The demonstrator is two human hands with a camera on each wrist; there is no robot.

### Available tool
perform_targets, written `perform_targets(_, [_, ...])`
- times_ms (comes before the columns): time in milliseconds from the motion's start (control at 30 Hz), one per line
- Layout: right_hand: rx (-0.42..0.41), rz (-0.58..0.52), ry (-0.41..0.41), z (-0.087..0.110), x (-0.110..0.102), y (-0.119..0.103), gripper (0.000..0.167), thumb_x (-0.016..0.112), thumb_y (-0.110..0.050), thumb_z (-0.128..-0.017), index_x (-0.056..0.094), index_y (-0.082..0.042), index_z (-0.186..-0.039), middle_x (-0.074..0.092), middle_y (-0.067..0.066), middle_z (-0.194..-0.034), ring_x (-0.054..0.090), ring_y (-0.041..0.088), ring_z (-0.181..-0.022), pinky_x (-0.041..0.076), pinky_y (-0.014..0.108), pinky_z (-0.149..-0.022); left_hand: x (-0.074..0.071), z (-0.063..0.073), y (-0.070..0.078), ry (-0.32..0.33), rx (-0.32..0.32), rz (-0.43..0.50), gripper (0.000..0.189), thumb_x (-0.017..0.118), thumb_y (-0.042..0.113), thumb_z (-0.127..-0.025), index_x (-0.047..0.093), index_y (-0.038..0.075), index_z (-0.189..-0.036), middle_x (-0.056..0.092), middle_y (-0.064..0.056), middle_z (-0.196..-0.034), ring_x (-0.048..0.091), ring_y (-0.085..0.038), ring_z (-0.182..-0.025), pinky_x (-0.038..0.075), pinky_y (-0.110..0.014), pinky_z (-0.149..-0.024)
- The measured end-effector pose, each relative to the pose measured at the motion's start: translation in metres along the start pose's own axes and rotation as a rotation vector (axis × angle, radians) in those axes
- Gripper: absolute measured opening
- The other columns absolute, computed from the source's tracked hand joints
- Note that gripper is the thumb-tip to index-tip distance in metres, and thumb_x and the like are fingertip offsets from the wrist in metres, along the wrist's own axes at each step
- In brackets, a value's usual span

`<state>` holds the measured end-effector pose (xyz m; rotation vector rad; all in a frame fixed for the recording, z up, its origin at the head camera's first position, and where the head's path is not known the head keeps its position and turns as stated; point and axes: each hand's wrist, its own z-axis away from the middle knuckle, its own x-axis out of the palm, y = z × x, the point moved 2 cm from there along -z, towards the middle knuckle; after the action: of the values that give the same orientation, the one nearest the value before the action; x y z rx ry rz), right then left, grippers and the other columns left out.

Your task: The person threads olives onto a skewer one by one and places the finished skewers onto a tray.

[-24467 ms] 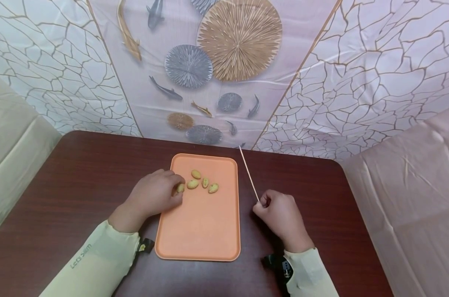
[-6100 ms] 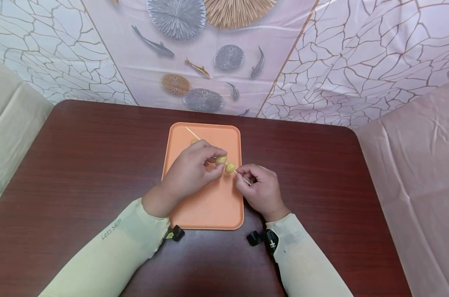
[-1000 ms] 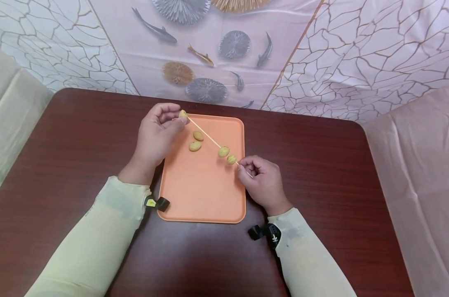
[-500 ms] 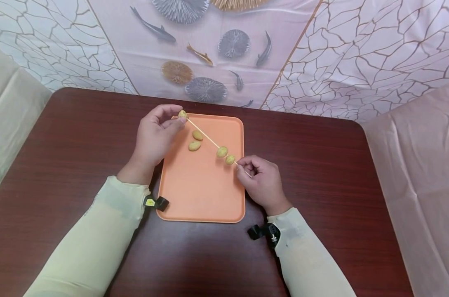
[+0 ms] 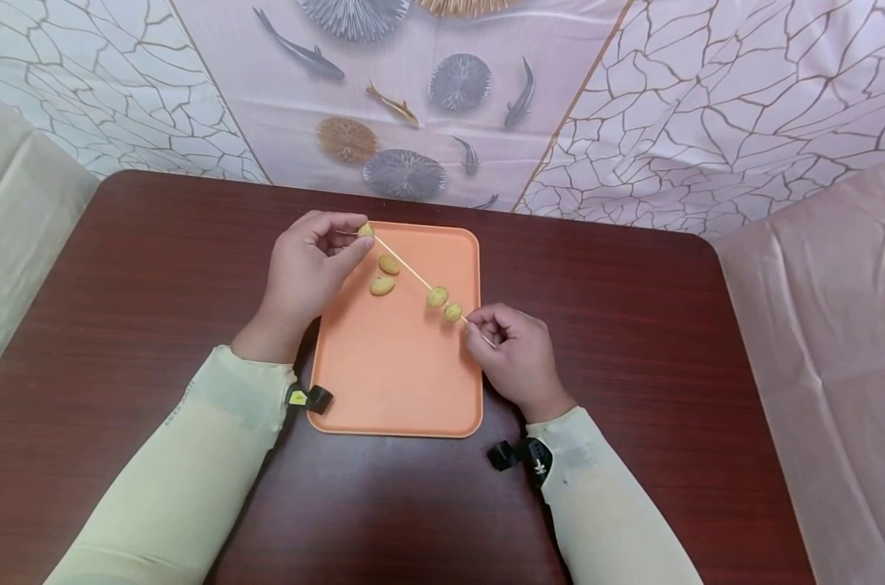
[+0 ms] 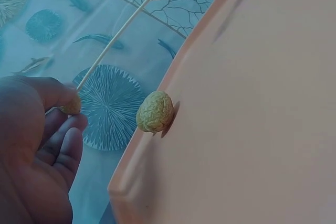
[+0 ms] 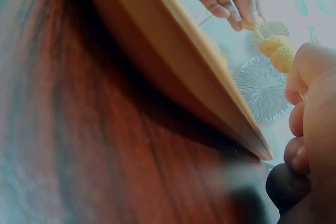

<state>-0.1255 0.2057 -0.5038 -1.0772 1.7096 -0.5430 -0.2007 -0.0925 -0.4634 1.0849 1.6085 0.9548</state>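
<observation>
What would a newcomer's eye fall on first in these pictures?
Probably the orange tray, bright against the dark brown table. Over it, a thin skewer slants between the left grip and right grip, with two yellowish pieces threaded near the right grip. Two loose pieces lie at the tray's far left.

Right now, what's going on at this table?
A person's right hand holds a stick with two yellow pieces on it. The left hand pinches a third piece toward the stick's far end. Two loose pieces lie on the orange tray.
</observation>
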Motion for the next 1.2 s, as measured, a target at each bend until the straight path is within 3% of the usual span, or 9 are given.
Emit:
perform_targets(133, [-0.004, 0.0, 0.001, 0.0001, -0.001, -0.0015, 0.006, 0.079, -0.012, -0.097, 0.083, -0.007, -0.096, 0.063, -0.001, -0.071, 0.053, 0.012, -0.063, 0.044, 0.017, -0.06, 0.001, 0.0006, 0.0009, 0.004, 0.002, -0.054, 0.027, 0.09, 0.016, -0.098, 0.086, 0.01, -0.125, 0.077, -0.01, -0.116, 0.074, -0.005, -0.093, 0.06, -0.013, -0.083])
perform_targets(367, [0.002, 0.007, 0.0, 0.0001, -0.0011, -0.0012, 0.005, 0.079, -0.011, -0.097, 0.083, -0.008, -0.096, 0.063, -0.001, -0.071, 0.053, 0.011, -0.063, 0.045, 0.017, -0.06, 0.0045, 0.0018, 0.0037, 0.001, 0.033, -0.161, 0.025, 0.088, 0.018, -0.1, 0.085, 0.011, -0.124, 0.082, -0.009, -0.114, 0.076, -0.018, -0.101, 0.056, -0.011, -0.083])
perform_targets(933, [0.015, -0.007, -0.01, 0.0002, -0.001, -0.0022, 0.006, 0.078, -0.011, -0.096, 0.083, -0.008, -0.095, 0.062, -0.002, -0.07, 0.053, 0.011, -0.062, 0.044, 0.017, -0.06, 0.0061, 0.0045, 0.004, -0.051, 0.049, -0.217, 0.026, 0.086, 0.021, -0.102, 0.085, 0.011, -0.126, 0.08, -0.009, -0.112, 0.075, -0.018, -0.095, 0.055, -0.012, -0.081])
perform_targets(1200, [0.0, 0.005, -0.006, 0.0002, -0.0005, -0.002, 0.005, 0.079, -0.011, -0.096, 0.083, -0.009, -0.096, 0.063, -0.002, -0.071, 0.053, 0.011, -0.063, 0.045, 0.017, -0.06, 0.0065, 0.0061, 0.0062, -0.071, 0.076, -0.271, 0.027, 0.086, 0.02, -0.102, 0.085, 0.012, -0.128, 0.079, -0.005, -0.111, 0.074, -0.017, -0.095, 0.061, -0.026, -0.085])
